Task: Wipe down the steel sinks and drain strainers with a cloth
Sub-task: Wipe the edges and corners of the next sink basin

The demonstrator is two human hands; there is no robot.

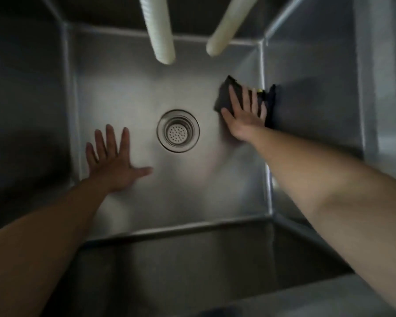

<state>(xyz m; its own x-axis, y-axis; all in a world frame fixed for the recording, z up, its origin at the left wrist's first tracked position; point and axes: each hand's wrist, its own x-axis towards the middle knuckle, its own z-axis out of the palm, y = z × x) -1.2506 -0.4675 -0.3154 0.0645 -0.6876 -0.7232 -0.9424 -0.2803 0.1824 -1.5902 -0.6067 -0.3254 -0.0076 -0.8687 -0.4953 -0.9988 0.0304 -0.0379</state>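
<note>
Pressing dark cloth [229, 94] with straight right fingers [246, 97], left fingers [110, 138] spread wide on sink floor [169, 191]

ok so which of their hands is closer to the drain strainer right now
Right, narrowly. The right hand presses the dark cloth on the sink floor up and right of the drain strainer. The left hand lies flat, down and left of it.
</note>
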